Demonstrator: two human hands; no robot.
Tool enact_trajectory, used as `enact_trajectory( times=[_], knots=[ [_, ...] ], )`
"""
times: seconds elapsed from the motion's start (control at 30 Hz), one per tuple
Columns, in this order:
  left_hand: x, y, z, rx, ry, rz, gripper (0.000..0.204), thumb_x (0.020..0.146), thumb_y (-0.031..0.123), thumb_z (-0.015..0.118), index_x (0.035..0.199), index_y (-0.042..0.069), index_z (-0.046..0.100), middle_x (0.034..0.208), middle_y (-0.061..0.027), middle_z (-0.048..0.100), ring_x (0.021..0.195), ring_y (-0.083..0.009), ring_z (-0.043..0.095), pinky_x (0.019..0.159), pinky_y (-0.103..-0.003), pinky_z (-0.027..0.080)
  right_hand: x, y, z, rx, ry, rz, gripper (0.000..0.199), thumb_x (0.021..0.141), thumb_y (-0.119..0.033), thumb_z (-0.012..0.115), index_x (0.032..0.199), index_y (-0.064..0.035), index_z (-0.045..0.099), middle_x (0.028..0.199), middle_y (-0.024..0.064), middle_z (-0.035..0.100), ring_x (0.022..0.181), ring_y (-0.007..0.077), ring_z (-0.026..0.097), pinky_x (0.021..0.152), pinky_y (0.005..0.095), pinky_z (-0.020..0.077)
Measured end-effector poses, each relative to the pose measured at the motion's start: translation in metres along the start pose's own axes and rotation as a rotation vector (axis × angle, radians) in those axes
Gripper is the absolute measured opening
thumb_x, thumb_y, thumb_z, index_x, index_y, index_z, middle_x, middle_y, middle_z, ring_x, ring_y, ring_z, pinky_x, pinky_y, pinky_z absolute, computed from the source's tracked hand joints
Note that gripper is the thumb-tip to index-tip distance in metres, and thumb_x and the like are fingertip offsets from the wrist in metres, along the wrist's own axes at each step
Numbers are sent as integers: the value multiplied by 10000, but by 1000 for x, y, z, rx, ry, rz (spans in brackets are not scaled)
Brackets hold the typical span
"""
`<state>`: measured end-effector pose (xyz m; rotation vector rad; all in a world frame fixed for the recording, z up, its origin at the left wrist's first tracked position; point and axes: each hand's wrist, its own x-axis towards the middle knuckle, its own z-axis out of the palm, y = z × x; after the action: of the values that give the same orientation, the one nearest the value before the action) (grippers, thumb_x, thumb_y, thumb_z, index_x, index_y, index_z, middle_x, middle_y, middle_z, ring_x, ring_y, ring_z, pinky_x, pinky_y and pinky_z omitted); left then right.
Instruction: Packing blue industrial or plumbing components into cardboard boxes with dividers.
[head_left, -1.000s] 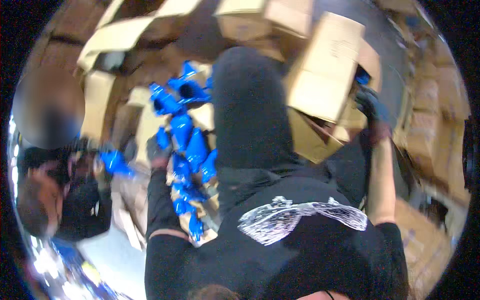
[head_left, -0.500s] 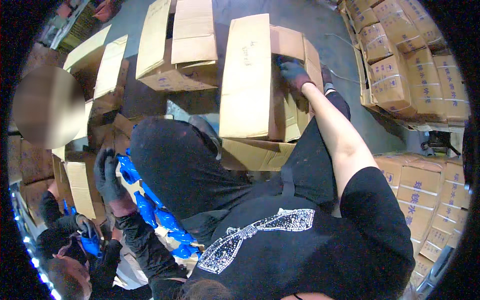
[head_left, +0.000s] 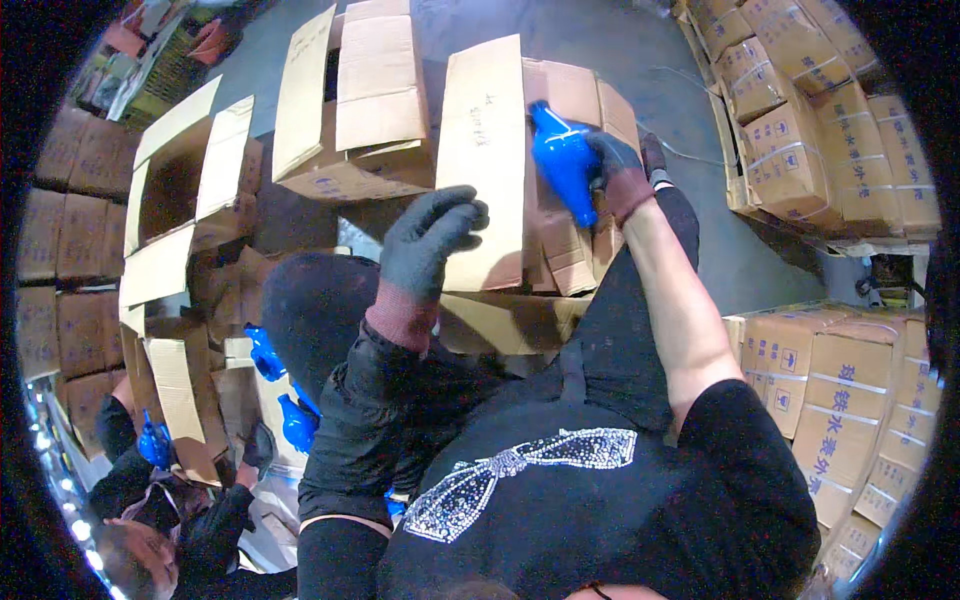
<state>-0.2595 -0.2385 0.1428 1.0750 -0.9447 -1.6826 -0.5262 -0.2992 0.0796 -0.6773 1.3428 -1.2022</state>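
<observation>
My right hand (head_left: pixel 617 172), in a dark glove with a maroon cuff, grips a glossy blue water meter housing (head_left: pixel 563 158). The housing has a wide middle and narrower ends, and is held tilted over the open cardboard box (head_left: pixel 482 170) between my legs. My left hand (head_left: pixel 432 240), gloved the same way, hovers by the near left side of that box, fingers loosely bent and apart, nothing in it. More blue housings (head_left: pixel 298 422) lie beside my left leg, partly hidden by my arm. The inside of the box is mostly hidden by its flaps.
Other open boxes stand at the far left (head_left: pixel 382 90) and left (head_left: pixel 150 190). A co-worker (head_left: pixel 150 530) sits at the lower left near a blue housing (head_left: pixel 153 442). Strapped cartons (head_left: pixel 790 160) are stacked at the right, with more cartons (head_left: pixel 85 240) along the left.
My right hand has come up from inside the box, and a blue housing now shows in it. My left hand has moved right, from beside the blue housings to the box.
</observation>
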Motion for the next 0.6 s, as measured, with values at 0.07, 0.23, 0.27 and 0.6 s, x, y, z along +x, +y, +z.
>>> enact_trajectory(
  times=[0.07, 0.23, 0.27, 0.6],
  knots=[
    [-4, -2, 11, 26, -49, -63, 350, 819, 127, 608, 1132, -15, 539, 990, -101, 618, 886, -170, 599, 734, -275, 488, -37, -24, -2, -40, -144, -274, 219, 890, -154, 461, 1005, -38, 607, 974, 65, 614, 864, 157, 585, 786, 303, 477],
    [-14, -14, 33, 110, -234, 6, 834, 712, 131, 744, 1370, 45, 239, 1237, -131, 431, 1087, -225, 488, 849, -334, 487, -97, -13, 12, 82, -271, -447, 204, 863, -268, 515, 925, -89, 590, 875, 36, 600, 809, 135, 561, 724, 255, 458],
    [-21, -17, 37, 130, -297, 101, 933, 653, 168, 794, 1374, 46, 215, 1251, -130, 422, 1126, -233, 468, 884, -343, 466, -106, -5, 15, 232, -348, -344, 211, 863, -257, 513, 934, -73, 589, 892, 48, 603, 838, 140, 570, 758, 261, 464],
    [-43, -68, 32, 395, -149, 384, 1063, 502, 252, 859, 1343, 28, 248, 1245, -162, 403, 1155, -277, 446, 961, -363, 397, -120, 43, 22, -42, -289, -512, 254, 867, -255, 510, 933, -23, 590, 1009, 129, 581, 936, 236, 554, 850, 343, 450]
  ],
)
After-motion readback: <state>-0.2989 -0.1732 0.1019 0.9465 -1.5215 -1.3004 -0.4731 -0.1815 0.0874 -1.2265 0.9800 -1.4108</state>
